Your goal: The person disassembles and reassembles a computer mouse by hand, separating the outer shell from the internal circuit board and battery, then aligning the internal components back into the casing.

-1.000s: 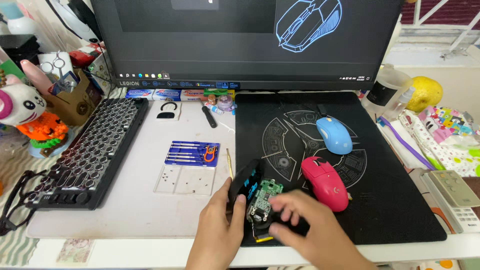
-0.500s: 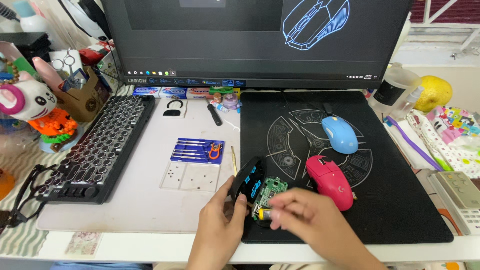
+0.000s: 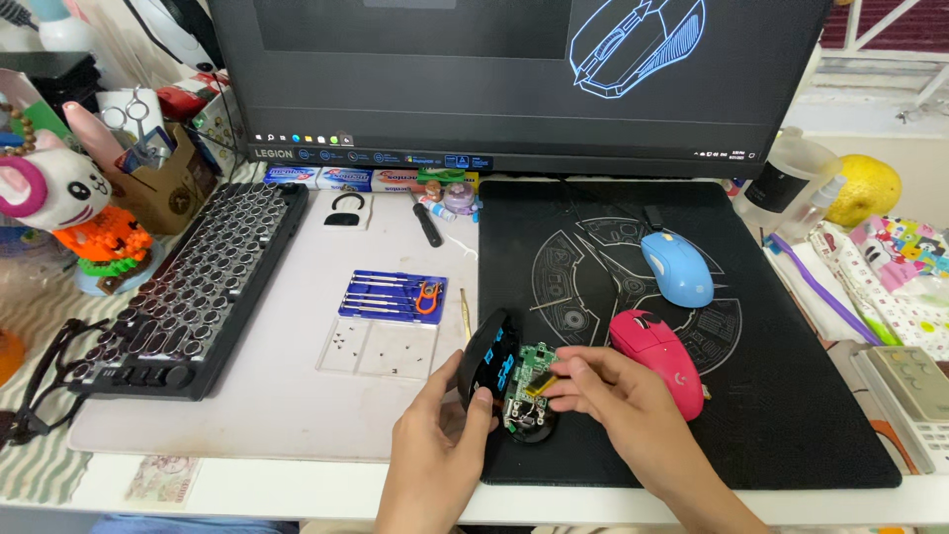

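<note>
My left hand (image 3: 435, 445) grips the black shell of an opened computer mouse (image 3: 491, 356) at the front left corner of the black mouse pad (image 3: 791, 396). Its green circuit board (image 3: 527, 381) is exposed and tilted up. My right hand (image 3: 618, 405) has its fingertips on the circuit board, pinching at its right edge. A pink mouse (image 3: 657, 358) lies right behind my right hand, and a blue mouse (image 3: 677, 267) sits further back on the pad.
A blue screwdriver set (image 3: 392, 297) and a clear tray of tiny screws (image 3: 378, 346) lie on the white mat, left of the opened mouse. A dark keyboard (image 3: 193, 287) is at the left. A large monitor (image 3: 514, 79) fills the back. Clutter lines both sides.
The view has shifted slightly closer. My right hand has moved from covering the opened mouse's front to pinching the circuit board's right edge; the left hand keeps its grip on the shell.
</note>
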